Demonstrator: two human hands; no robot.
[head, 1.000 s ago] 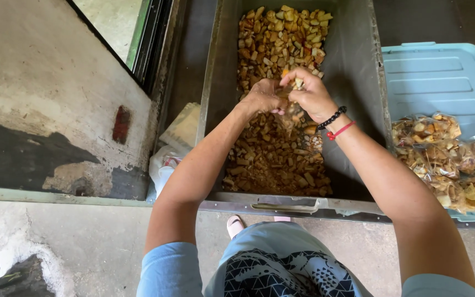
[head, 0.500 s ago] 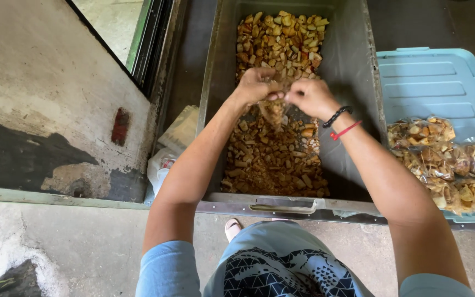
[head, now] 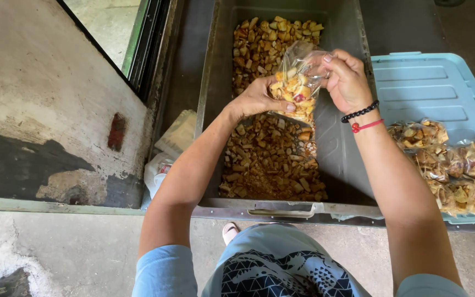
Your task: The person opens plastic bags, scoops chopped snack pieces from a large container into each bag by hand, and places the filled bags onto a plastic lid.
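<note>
Left hand: the left hand [head: 257,100] cupped the lower side of a clear plastic bag [head: 297,82], fingers curled against it.
Right hand: the right hand [head: 346,80] pinched the bag's open top, fingers pressed together on the plastic.
Bag: part filled with golden fried chips, held up between both hands.
Below the hands: a grey metal bin [head: 341,148] strewn with loose chips [head: 270,159].
Right of the right hand: a pale blue lid [head: 424,88] carrying filled chip packets [head: 452,165].
</note>
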